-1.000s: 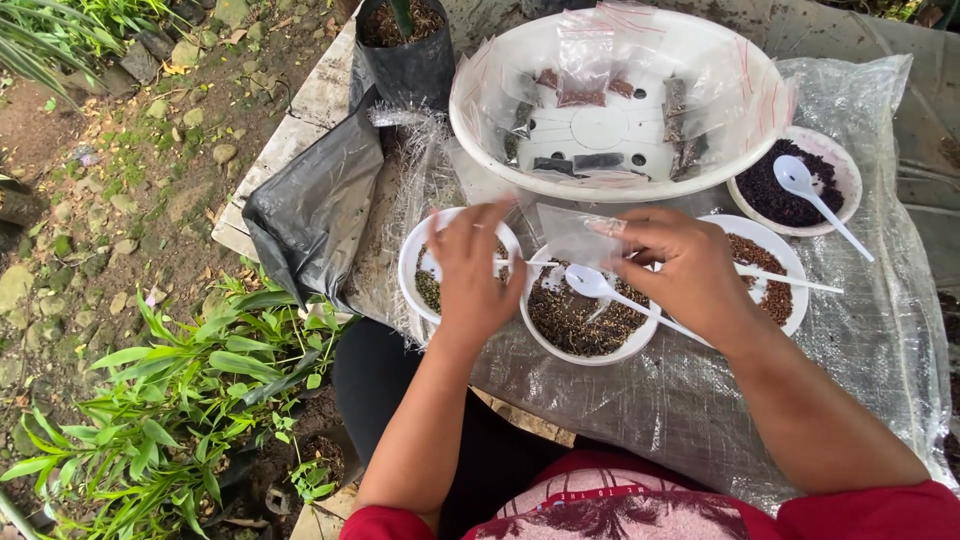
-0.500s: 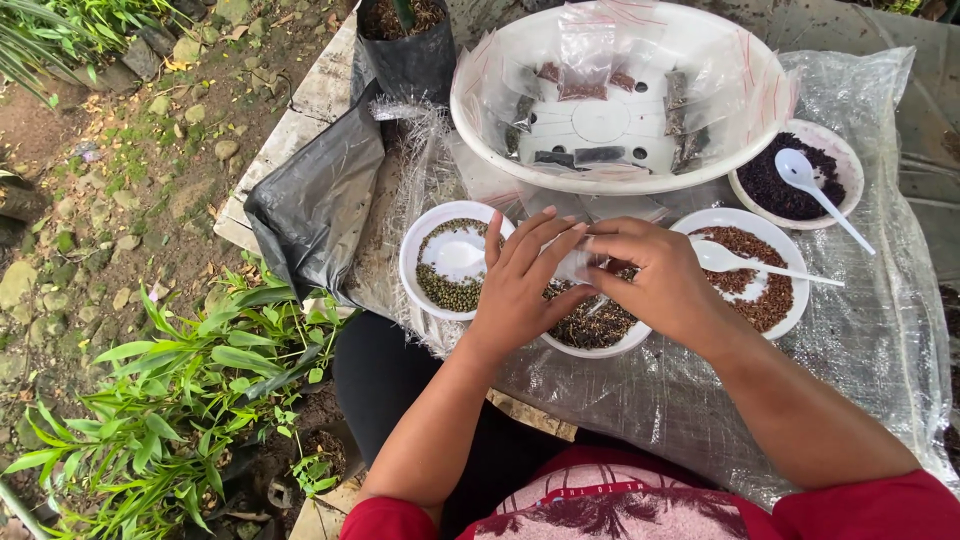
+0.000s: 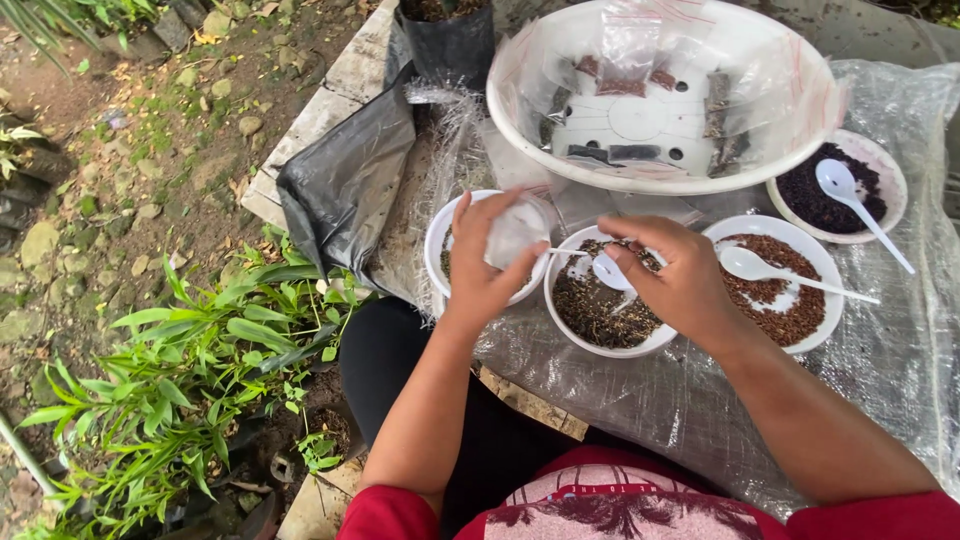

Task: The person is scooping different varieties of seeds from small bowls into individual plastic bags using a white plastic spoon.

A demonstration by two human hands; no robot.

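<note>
Outdoors, clear plastic sheeting (image 3: 880,380) covers the worktop beside leafy plants (image 3: 190,350). At the middle seed bowl (image 3: 600,305), the left hand (image 3: 490,255) grips a small clear bag (image 3: 515,232) just left of it, while the right hand (image 3: 675,275) pinches a white spoon (image 3: 608,268) over its dark seeds. Behind the bowl sits a large white basin (image 3: 660,100).

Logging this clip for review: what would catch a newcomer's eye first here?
The two hands at centre: the left hand holds a small clear bag, while the right hand holds a white spoon over the middle bowl of dark seeds. Behind them sits a big white basin holding filled packets.
</note>
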